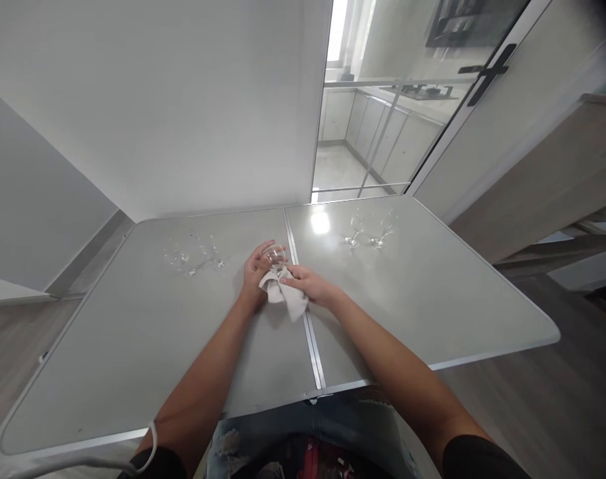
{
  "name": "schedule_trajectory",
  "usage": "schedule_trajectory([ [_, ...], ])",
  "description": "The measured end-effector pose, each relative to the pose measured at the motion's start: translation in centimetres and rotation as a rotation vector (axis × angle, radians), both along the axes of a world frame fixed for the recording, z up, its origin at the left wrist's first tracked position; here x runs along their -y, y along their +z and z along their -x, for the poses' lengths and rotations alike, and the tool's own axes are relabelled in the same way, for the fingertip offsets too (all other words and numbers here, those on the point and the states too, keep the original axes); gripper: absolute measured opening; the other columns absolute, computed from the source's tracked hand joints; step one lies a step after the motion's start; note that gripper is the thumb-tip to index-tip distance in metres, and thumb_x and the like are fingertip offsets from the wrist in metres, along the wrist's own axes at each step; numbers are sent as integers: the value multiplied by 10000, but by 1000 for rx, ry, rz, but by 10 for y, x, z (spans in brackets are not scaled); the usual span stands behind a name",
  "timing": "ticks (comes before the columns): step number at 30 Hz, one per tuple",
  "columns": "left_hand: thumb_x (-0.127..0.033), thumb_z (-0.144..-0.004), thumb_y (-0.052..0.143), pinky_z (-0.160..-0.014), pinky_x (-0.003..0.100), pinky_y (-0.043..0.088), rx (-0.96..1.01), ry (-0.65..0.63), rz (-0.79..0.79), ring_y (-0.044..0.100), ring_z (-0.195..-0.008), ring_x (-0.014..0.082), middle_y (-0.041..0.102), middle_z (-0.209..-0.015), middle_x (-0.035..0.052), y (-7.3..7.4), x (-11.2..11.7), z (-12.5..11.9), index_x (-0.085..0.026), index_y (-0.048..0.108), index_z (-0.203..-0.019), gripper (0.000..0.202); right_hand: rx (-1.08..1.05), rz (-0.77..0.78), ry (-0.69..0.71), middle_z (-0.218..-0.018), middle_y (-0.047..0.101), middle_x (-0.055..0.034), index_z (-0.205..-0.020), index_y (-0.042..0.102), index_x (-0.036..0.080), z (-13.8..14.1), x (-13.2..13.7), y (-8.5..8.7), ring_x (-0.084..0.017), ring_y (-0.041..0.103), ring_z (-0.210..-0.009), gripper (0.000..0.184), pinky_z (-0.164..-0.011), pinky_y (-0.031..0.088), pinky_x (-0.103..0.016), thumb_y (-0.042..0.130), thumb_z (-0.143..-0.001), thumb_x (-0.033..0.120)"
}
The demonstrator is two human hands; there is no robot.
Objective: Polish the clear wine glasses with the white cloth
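Observation:
A clear wine glass [273, 254] is held over the middle of the table, its bowl showing above a white cloth [293, 303]. My left hand [255, 271] is closed around the glass bowl from the left side. With closed fingers my right hand [305, 283] grips the cloth against the lower part of the glass. The cloth hides the glass's stem and foot, and a loose end of it hangs down toward me.
Several clear glasses [193, 256] are at the table's left, hard to make out. Two wine glasses stand at the back right, one [352, 233] left of the other [380, 233]. The grey folding table [422, 299] has a metal centre seam [310, 339]. Behind it are a wall and glass door.

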State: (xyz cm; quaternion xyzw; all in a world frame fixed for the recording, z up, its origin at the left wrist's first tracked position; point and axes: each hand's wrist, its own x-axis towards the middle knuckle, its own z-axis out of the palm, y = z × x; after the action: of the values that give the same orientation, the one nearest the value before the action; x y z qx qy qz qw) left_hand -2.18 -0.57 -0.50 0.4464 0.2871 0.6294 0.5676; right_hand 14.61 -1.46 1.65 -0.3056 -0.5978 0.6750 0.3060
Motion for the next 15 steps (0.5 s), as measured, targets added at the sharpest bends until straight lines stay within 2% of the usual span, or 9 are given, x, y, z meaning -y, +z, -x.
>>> schedule_trajectory([
  [3,-456,-804,803,-914,366,565,-44,54,-62,721,-1011,239,670,-1280,161,-4,-3,-2,-206,602,-1326,613,416,-441,-253,-908,676,-83,-1029,574,179,3,-2,-6,-210,606,-818,161,-759,433,-302,561,-936,310],
  [4,-452,-790,817,-939,378,557,-41,60,-75,716,-1037,249,663,-1294,161,-5,-4,-3,-212,606,-1321,620,512,-524,-315,-895,673,-86,-1029,571,181,4,-3,-8,-212,599,-808,150,-756,418,-304,535,-951,305],
  [6,-459,-788,816,-969,402,546,-18,30,-73,705,-1084,271,636,-1341,165,-4,-4,-3,-220,607,-1328,626,569,-564,-364,-848,660,-72,-996,575,189,5,-5,-11,-205,581,-769,159,-735,400,-300,512,-967,332],
  [8,-468,-796,805,-974,405,546,25,-31,-44,698,-1104,280,610,-1378,166,-2,-4,-2,-223,601,-1349,638,446,-456,-322,-804,640,-46,-930,582,195,5,-7,-13,-185,562,-730,214,-705,403,-286,528,-958,401],
  [11,-493,-809,782,-920,370,567,92,-111,11,698,-1083,266,589,-1406,166,1,-3,2,-213,605,-1357,641,136,-78,-145,-782,635,-38,-891,590,181,3,-7,-11,-164,562,-690,379,-668,436,-277,562,-916,558],
  [13,-525,-810,768,-881,356,578,117,-157,32,701,-1056,259,585,-1409,172,3,-3,5,-198,612,-1354,653,0,142,0,-789,650,-55,-909,594,168,0,-6,-7,-167,583,-684,497,-658,457,-286,598,-861,663],
  [15,-552,-791,774,-871,359,582,118,-186,35,705,-1035,261,594,-1394,181,3,-2,6,-180,618,-1350,689,-28,200,90,-769,650,-54,-911,587,168,-2,-4,-2,-172,587,-673,548,-643,452,-287,623,-823,707],
])
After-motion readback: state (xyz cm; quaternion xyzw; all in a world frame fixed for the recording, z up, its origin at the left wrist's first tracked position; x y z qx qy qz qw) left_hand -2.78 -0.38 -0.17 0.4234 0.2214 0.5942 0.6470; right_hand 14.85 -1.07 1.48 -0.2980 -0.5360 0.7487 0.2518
